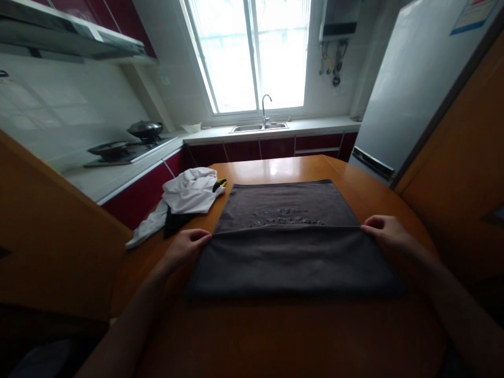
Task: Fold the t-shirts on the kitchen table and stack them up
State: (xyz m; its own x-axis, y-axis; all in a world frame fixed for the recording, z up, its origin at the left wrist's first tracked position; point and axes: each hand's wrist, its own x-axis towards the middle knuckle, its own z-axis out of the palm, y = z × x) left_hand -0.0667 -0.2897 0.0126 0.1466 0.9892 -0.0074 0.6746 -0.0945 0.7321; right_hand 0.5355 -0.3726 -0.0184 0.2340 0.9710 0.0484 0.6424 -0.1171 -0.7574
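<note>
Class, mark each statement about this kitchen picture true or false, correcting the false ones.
1. The left hand and right hand both grip the dark cloth. True.
2. The dark cloth is bunched into a ball. False: it is spread out, broadly flat, on the wooden table.
3. A white garment lies left of the dark cloth. True.
4. The right hand rests on the white garment. False: it pinches the dark cloth's right side.
5. The faucet stands before the window. True.

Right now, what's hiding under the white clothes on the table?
Black cloth peeks out from under the white clothes, on the table. Anything else beneath is covered, so I can't see it.
</note>
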